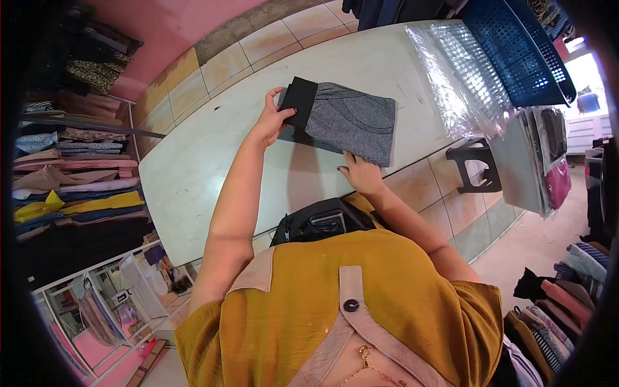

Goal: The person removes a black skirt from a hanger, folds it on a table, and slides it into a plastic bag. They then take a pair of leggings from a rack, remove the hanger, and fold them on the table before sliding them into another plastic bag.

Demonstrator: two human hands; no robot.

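A folded grey garment (pixel 354 119) with curved dark seams lies on the white table (pixel 193 168). Its black band (pixel 300 100) is at the left end. My left hand (pixel 273 119) grips that end, thumb on top of the black band and fingers at the far left edge. My right hand (pixel 361 173) rests at the garment's near right edge, fingertips partly under or against the fabric, fingers apart.
Clear plastic bags (pixel 445 77) and a blue basket (pixel 516 55) are at the table's far right. A dark stool (pixel 474 166) and packaged garments (pixel 538 161) stand right. Folded clothes (pixel 84 168) fill shelves at left. A black bag (pixel 322 219) sits at my waist.
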